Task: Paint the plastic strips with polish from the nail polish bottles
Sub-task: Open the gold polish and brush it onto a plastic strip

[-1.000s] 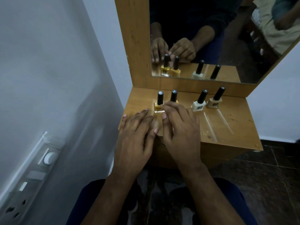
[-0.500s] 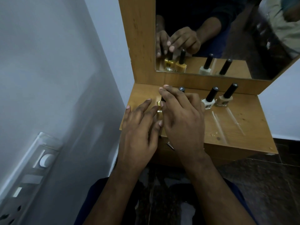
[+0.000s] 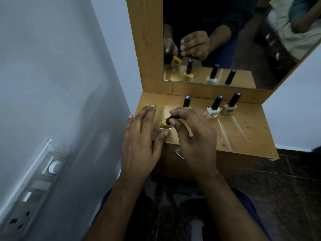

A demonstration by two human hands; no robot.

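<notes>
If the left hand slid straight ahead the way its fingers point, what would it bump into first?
Probably the wooden back panel under the mirror. The left hand points up the shelf's left side, past the yellow bottle, and that stretch looks free, though depth is hard to judge.

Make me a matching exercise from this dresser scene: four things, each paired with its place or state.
Things:
1. yellow bottle
2. white bottle
3. beige bottle
4. plastic strips

Places or states:
A. farthest right in the bottle row
B. lying flat, in front of the pale bottles
C. cap pinched by the right hand
D. standing left of the beige bottle

Pairs: 1-C, 2-D, 3-A, 4-B
</notes>
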